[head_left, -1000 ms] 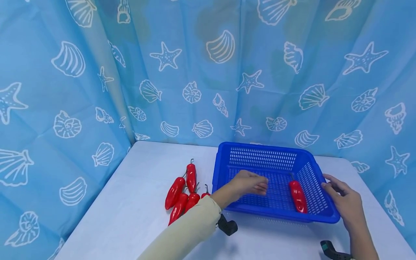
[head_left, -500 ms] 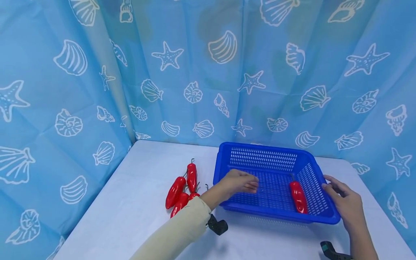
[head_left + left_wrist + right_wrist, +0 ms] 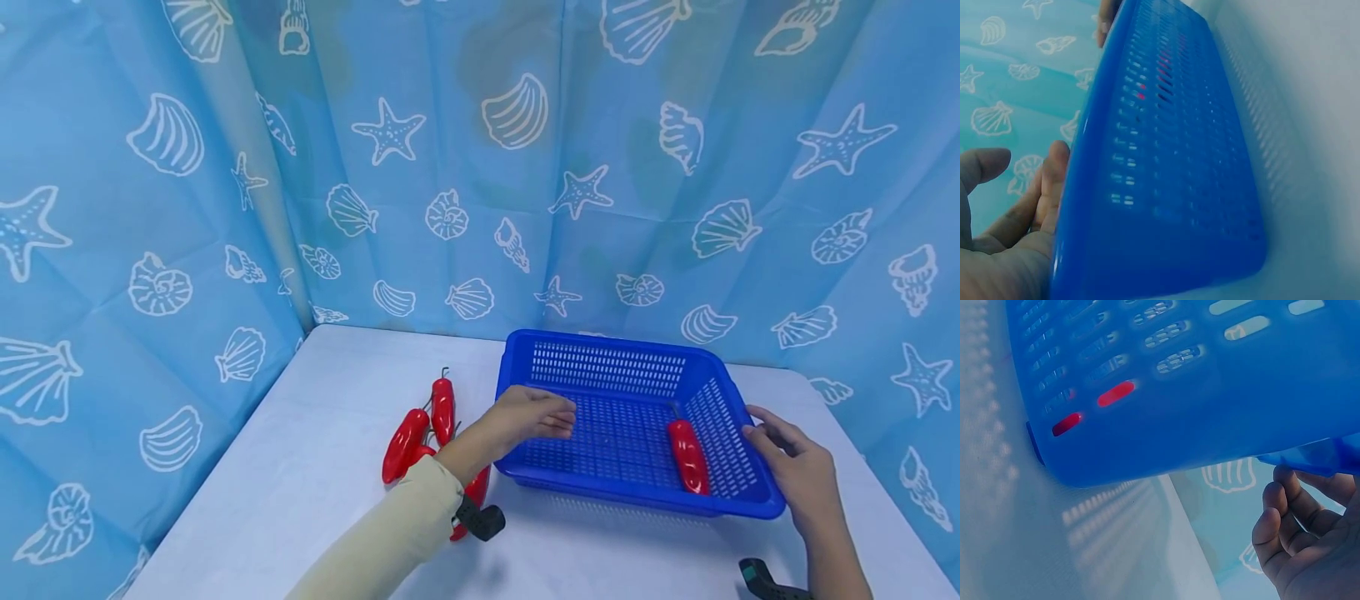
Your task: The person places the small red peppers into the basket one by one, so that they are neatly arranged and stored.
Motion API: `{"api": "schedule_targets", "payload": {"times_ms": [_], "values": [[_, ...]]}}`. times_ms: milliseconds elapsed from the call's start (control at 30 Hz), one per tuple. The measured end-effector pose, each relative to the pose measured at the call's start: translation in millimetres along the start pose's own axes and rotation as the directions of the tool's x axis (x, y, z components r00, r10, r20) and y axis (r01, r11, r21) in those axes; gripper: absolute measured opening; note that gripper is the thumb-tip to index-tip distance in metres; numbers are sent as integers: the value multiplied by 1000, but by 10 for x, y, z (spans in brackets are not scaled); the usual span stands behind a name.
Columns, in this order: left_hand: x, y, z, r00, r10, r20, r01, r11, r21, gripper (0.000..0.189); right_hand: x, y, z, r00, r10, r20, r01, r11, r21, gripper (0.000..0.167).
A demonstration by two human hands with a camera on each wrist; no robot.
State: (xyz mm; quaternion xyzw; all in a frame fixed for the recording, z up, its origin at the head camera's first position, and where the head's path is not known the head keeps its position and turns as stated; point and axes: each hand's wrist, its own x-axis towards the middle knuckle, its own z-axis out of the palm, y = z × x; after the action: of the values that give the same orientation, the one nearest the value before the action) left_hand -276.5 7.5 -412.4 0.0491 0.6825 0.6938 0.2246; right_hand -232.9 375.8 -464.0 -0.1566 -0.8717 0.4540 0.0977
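In the head view, a blue plastic basket [image 3: 615,486] with slotted sides stands on the right, and one red chili pepper [image 3: 688,457] lies inside near its right wall. My left hand [image 3: 528,414] is over the basket's left end, its fingers loosely bent. The left wrist view shows the thumb and fingers of that hand [image 3: 1010,231] apart with nothing between them, beside the rim. My right hand [image 3: 802,471] grips the right rim, thumb on top and fingers outside. Left of the basket, several red chili peppers [image 3: 406,444] lie together, partly hidden behind my left forearm.
The white table [image 3: 337,400] reaches back to a blue curtain [image 3: 450,167] with shell and starfish prints, which also hangs along the left and right. A black wrist device [image 3: 483,522] sticks out under my left wrist, another [image 3: 765,579] at the right wrist.
My left hand has moved left, from over the middle of the basket to its left end, uncovering a pepper near the basket's front left corner. The right hand stays on the rim.
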Motion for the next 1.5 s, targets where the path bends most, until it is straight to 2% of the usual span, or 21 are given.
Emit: {"api": "schedule_targets", "payload": {"times_ms": [300,533,800,933,1100,1367,1500], "values": [[-70,33,-160,999,30,27,-29,999,-24,28,10,27,12,1000,28,1,-28,1000,4,70],[-132,17,-330,998,61,-21,-62,997,-50,28,7,34,20,999,50,-1,-50,999,7,70],[-242,-11,-605,993,94,-74,-99,993,-64,32,6,25,14,1000,18,3,-18,1000,-19,68],[-279,-43,-763,984,114,-139,-123,991,-58,37,2,23,19,1000,29,1,-29,999,-26,69],[-327,-91,-950,964,119,-237,-116,993,26,38,18,18,15,1000,31,-2,-31,999,-32,68],[-407,-214,-1191,950,110,-293,-108,994,25,40,25,-5,-2,1000,28,0,-28,999,-18,69],[-454,-259,-1287,936,100,-336,-94,995,36,42,22,-1,9,999,39,-8,-39,999,-26,68]]}}
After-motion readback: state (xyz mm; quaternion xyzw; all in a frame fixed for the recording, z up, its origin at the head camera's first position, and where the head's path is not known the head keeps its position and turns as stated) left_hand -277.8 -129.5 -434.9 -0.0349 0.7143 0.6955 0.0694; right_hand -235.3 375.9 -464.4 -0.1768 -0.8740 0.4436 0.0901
